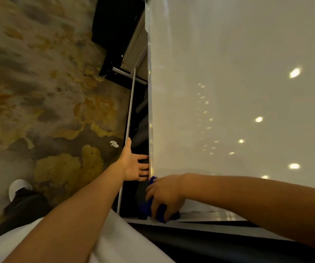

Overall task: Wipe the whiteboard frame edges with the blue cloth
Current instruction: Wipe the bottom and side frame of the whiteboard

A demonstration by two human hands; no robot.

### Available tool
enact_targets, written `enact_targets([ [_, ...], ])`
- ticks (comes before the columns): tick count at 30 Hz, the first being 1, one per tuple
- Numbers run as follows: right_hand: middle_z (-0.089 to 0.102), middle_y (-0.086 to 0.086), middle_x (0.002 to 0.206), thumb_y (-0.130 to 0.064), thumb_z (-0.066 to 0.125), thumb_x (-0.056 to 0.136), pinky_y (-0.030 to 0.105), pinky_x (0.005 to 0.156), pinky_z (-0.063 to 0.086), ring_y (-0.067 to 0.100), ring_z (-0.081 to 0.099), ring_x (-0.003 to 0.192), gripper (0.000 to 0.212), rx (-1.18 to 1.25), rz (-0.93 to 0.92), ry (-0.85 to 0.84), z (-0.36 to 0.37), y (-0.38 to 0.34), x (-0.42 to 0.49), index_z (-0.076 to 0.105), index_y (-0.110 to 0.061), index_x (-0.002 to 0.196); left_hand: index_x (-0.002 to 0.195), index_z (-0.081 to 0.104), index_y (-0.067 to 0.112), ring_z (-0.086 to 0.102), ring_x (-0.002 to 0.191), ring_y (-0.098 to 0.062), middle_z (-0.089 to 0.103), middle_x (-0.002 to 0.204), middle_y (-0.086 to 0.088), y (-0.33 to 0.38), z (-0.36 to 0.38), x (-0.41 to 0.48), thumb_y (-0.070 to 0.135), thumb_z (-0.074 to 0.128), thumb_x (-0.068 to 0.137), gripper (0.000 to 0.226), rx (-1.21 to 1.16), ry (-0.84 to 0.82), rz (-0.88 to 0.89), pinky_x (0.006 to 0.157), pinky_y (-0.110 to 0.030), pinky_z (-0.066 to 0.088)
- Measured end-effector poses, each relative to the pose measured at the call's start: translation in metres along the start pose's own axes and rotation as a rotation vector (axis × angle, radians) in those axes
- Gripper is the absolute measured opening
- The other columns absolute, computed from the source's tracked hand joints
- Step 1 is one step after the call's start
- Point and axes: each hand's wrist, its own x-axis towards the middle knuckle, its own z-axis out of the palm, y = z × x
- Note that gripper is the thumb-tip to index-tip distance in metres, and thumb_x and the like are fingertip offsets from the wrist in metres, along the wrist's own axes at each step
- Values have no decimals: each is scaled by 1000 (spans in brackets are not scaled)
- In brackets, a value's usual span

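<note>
A large whiteboard (pixel 228 92) fills the right side, seen steeply from above, with ceiling lights mirrored in it. Its thin silver frame edge (pixel 150 111) runs down the left side of the board. My right hand (pixel 165 194) grips a bunched blue cloth (pixel 149 206) and presses it against that edge near the board's corner. My left hand (pixel 133 164) is just above it, fingers spread, with the fingertips resting on the frame edge. Part of the cloth is hidden under my right fingers.
A patterned grey and yellow carpet (pixel 48 111) lies below on the left. A thin white rod (pixel 129 120) runs alongside the board. A scrap of white paper (pixel 114 144) lies on the carpet. My white shoe (pixel 19 187) shows at lower left.
</note>
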Motion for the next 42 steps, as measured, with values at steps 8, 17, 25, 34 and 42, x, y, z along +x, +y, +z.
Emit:
enact_targets([
  [8,45,6,143,-51,51,91,54,114,19,33,30,137,43,-79,637,451,-40,109,-6,55,-37,131,123,58,9,57,113,-39,69,117,-20,14,-9,12,96,17,60,116,42,13,-28,103,-54,37],
  [17,29,9,157,-53,48,93,57,118,3,36,11,147,51,12,760,526,-90,238,-7,44,-38,141,125,56,3,57,114,-44,63,123,-25,73,11,53,98,31,54,121,-26,-15,-195,99,-57,44],
  [25,38,6,154,-41,42,99,49,119,6,32,18,147,43,39,432,398,-112,295,28,46,-35,141,117,61,4,57,110,-38,64,119,-22,166,37,88,92,27,65,108,-224,70,-150,96,-47,45],
  [34,45,4,149,-46,44,97,51,116,14,33,28,142,45,-45,484,417,-152,421,17,43,-36,142,100,70,5,57,106,-35,68,108,-20,263,62,139,93,23,65,106,-188,148,-91,88,-45,46],
  [42,50,9,140,-44,47,94,47,114,20,33,37,131,47,-29,410,434,-190,526,14,49,-29,138,100,68,7,61,98,-37,68,104,-21,369,97,191,82,25,79,89,-200,217,26,80,-43,50],
])
